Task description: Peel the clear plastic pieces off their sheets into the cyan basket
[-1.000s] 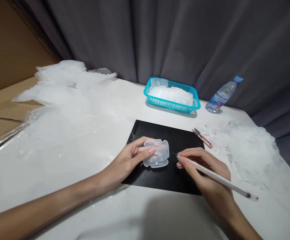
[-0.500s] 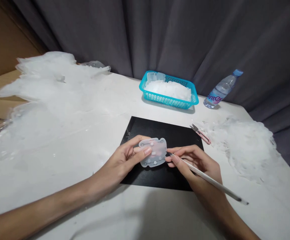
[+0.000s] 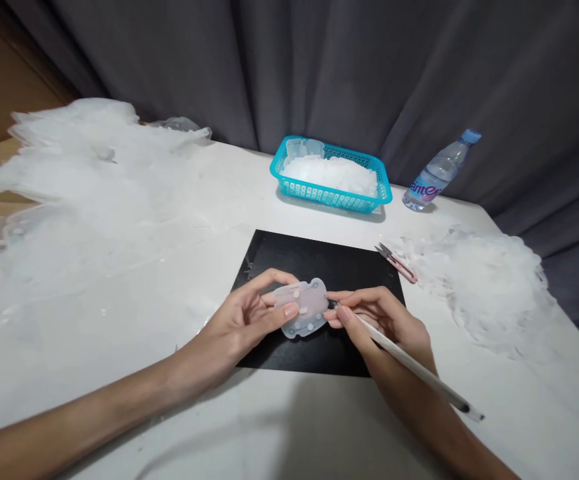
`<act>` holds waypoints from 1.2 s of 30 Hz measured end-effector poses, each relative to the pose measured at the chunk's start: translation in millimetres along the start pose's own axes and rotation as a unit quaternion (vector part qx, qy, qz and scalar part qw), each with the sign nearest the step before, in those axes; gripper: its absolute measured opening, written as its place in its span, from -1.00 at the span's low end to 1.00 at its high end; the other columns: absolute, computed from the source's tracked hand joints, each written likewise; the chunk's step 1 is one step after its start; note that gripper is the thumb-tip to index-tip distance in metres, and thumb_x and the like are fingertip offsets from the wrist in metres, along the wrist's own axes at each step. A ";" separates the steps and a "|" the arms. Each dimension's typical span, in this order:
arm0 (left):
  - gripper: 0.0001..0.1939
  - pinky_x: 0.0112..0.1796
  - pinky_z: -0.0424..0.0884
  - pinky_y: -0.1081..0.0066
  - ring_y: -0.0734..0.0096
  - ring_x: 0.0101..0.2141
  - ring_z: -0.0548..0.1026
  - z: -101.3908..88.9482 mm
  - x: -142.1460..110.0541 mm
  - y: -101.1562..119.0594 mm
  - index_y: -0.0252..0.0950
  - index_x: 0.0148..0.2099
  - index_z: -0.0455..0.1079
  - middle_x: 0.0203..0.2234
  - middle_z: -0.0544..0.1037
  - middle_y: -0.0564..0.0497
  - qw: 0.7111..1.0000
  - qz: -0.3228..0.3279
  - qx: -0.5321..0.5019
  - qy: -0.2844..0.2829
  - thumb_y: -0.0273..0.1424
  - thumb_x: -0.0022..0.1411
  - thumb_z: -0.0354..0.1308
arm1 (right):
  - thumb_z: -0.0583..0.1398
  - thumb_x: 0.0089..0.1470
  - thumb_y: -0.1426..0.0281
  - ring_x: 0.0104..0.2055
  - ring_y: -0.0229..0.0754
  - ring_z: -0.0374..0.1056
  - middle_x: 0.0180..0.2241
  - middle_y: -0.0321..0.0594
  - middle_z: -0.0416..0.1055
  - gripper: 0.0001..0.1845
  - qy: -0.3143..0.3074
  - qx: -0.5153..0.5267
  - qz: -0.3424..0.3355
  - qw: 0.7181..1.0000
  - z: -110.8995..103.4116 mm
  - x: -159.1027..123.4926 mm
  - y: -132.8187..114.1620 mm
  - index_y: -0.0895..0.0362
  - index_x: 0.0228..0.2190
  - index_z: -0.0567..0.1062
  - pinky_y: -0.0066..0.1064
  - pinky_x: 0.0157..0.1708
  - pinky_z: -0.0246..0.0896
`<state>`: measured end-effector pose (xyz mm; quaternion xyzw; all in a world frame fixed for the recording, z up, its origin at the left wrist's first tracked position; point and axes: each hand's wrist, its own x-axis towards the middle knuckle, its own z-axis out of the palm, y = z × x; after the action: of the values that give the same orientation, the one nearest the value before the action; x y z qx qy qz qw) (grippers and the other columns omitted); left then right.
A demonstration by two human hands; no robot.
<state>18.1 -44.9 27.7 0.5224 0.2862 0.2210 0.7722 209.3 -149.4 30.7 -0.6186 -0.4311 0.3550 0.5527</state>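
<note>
In the head view, a milky translucent piece of soft plastic or silicone (image 3: 314,313), with notched edges and small raised dots, is pinched between the thumb and fingers of my left hand (image 3: 249,313). My right hand (image 3: 382,323) is closed pen-fashion around a slim white pen-like tool (image 3: 409,363). Its dark tip is at the right edge of the translucent piece; whether it touches is too small to tell. Both hands are over a black mat (image 3: 314,257). Pink-handled thread snips (image 3: 399,265) lie at the mat's upper right corner.
A blue basket (image 3: 329,200) of whitish translucent pieces stands at the back, with a water bottle (image 3: 432,177) to its right. Large heaps of translucent sheets (image 3: 84,153) cover the left side. Another translucent pile (image 3: 499,293) lies at right. A grey curtain (image 3: 319,67) hangs behind.
The translucent piece has turned and tilted in my left hand. My right hand keeps the tool's tip by its edge. The whole view has shifted slightly.
</note>
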 end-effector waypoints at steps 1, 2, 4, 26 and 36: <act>-0.78 -0.18 0.33 0.54 0.46 -0.21 0.54 0.2 0.3 0.3 -0.20 0.03 0.39 -0.22 0.66 0.04 1.000 0.000 0.002 0.004 -0.27 0.42 0.26 | 0.28 0.24 0.43 -0.19 -0.19 0.66 -0.15 -0.23 0.68 -0.95 0.000 -0.008 -0.001 1.000 0.1 -0.5 0.2 0.03 -0.26 0.54 -0.44 -0.13 0.60; -0.78 -0.18 0.34 0.53 0.46 -0.22 0.54 0.3 0.5 0.6 -0.19 0.03 0.38 -0.23 0.66 0.04 1.000 -0.001 0.003 0.008 -0.27 0.42 0.27 | 0.27 0.25 0.42 -0.19 -0.18 0.66 -0.16 -0.23 0.68 -0.96 -0.002 -0.014 -0.002 1.000 0.0 -1.2 0.0 0.03 -0.24 0.53 -0.43 -0.12 0.60; -0.76 -0.17 0.34 0.53 0.45 -0.23 0.54 0.6 1.1 1.1 -0.19 0.04 0.38 -0.24 0.66 0.04 1.000 -0.008 0.003 0.013 -0.26 0.41 0.27 | 0.26 0.26 0.40 -0.17 -0.16 0.66 -0.14 -0.23 0.68 -0.95 -0.012 -0.019 -0.006 1.000 -0.4 -3.1 -1.5 0.02 -0.22 0.53 -0.41 -0.10 0.61; -0.73 -0.26 0.50 0.48 0.37 -0.32 0.62 10.1 4.2 1.8 -0.32 -0.12 0.51 -0.25 0.67 -0.06 0.996 -0.028 -0.063 0.064 -0.30 0.22 0.44 | 0.31 0.23 0.33 -0.09 -0.09 0.64 -0.06 -0.20 0.66 -0.91 -0.017 -0.074 -0.039 0.996 1.4 -11.5 -5.8 0.03 -0.23 0.64 -0.36 -0.06 0.60; -0.76 -0.23 0.49 0.46 0.37 -0.31 0.61 9.2 2.2 -3.5 -0.29 -0.14 0.54 -0.29 0.67 -0.04 0.996 -0.029 -0.049 0.075 -0.28 0.23 0.43 | 0.32 0.23 0.32 -0.05 -0.16 0.62 -0.08 -0.29 0.66 -0.91 -0.001 -0.092 -0.044 0.995 1.2 -9.5 -1.7 -0.05 -0.20 0.63 -0.44 -0.06 0.58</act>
<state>26.1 -51.0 26.6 0.4576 0.3469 0.2505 0.7795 204.4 -157.8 31.9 -0.6469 -0.4895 0.2897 0.5080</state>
